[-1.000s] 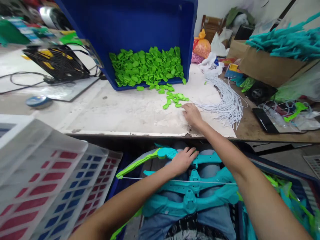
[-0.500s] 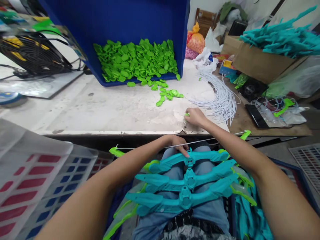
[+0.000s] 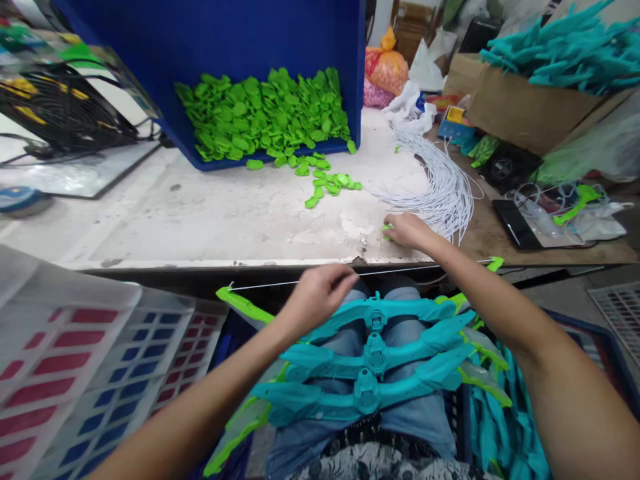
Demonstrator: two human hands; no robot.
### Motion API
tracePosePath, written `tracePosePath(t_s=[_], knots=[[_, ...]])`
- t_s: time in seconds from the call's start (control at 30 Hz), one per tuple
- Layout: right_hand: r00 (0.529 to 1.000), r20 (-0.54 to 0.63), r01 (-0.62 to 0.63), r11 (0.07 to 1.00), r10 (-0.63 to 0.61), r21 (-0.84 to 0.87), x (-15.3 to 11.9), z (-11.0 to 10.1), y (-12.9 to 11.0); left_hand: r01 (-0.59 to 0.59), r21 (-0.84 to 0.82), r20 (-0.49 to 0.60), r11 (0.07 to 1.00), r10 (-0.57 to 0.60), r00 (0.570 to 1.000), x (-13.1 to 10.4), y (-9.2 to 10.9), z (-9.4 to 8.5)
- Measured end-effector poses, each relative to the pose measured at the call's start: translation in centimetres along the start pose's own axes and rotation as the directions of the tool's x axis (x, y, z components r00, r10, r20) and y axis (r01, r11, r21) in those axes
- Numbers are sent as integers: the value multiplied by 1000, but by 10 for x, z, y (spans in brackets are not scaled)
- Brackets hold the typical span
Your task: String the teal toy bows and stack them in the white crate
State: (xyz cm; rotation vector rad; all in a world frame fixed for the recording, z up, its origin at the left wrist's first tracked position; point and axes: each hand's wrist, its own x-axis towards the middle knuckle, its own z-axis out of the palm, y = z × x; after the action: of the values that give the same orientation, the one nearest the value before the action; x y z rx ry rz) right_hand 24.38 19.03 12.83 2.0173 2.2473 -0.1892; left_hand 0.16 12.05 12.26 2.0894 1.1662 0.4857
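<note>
Currently the left hand (image 3: pixel 317 293) sits at about 6 o'clock of the view, fingers curled together around the white bowstring (image 3: pixel 280 283) of the top toy bow (image 3: pixel 373 312), which lies across the person's lap with two more teal bows (image 3: pixel 370 373) stacked below it toward 6 o'clock. Half a second ago this hand lay lower, on the bow's central grip; it has since risen to the string, and the string now runs taut from the green tip (image 3: pixel 243 303) at 9 o'clock to the green tip (image 3: pixel 495 264) at 3 o'clock. The right hand (image 3: pixel 407 230) rests on the white worktable (image 3: pixel 225 217) near its front edge, at roughly 2 o'clock from the left hand, fingers pressed together and pinching a small green plastic piece (image 3: pixel 387 229); only a sliver of that piece shows. A second ago this hand lay flat by the loose green pieces (image 3: pixel 327 183); it has drawn back toward the table edge with one piece. Just beside it, toward 1 o'clock, lies the bundle of white cords (image 3: pixel 440 190). The blue bin (image 3: pixel 280 33) at 12 o'clock holds a heap of green pieces, some spilling onto the table. A cardboard box (image 3: pixel 520 110) of teal parts stands at 2 o'clock. Sticker sheets (image 3: pixel 90 373) occupy 8 o'clock.
</note>
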Motion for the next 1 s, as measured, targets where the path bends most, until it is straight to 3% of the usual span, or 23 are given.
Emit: tracePosePath(t_s=[0.07,0.17,0.27,0.37,0.43,0.53,0.63,0.73,0.87,1.0], knots=[[995,-96,32,999,-29,25,-3,4,6,34,-20,52,999,-32,998,-11,-4,31],[953,-185,256,965,-240,65,-4,14,19,111,19,251,994,-112,961,-6,-20,68],[893,-171,435,895,-415,98,1,26,35,98,-95,496,991,-38,867,13,-34,76],[865,-274,464,878,-421,119,0,33,41,114,-254,605,961,66,793,28,-42,72],[834,-408,461,876,-372,144,-15,36,35,142,-303,638,943,90,765,32,-46,70],[730,-592,544,814,-340,204,-65,47,11,129,-320,648,939,118,753,35,-52,70],[670,-594,649,739,-444,180,-128,74,-19,82,-296,640,952,134,756,36,-56,70],[681,-565,615,783,-465,97,-169,108,-38,73,-273,635,959,122,763,37,-57,72],[686,-569,549,836,-454,-4,-176,136,-45,82,-301,618,950,129,775,36,-57,76],[669,-582,509,856,-462,-94,-172,140,-48,89,-337,616,937,148,774,35,-57,77]])
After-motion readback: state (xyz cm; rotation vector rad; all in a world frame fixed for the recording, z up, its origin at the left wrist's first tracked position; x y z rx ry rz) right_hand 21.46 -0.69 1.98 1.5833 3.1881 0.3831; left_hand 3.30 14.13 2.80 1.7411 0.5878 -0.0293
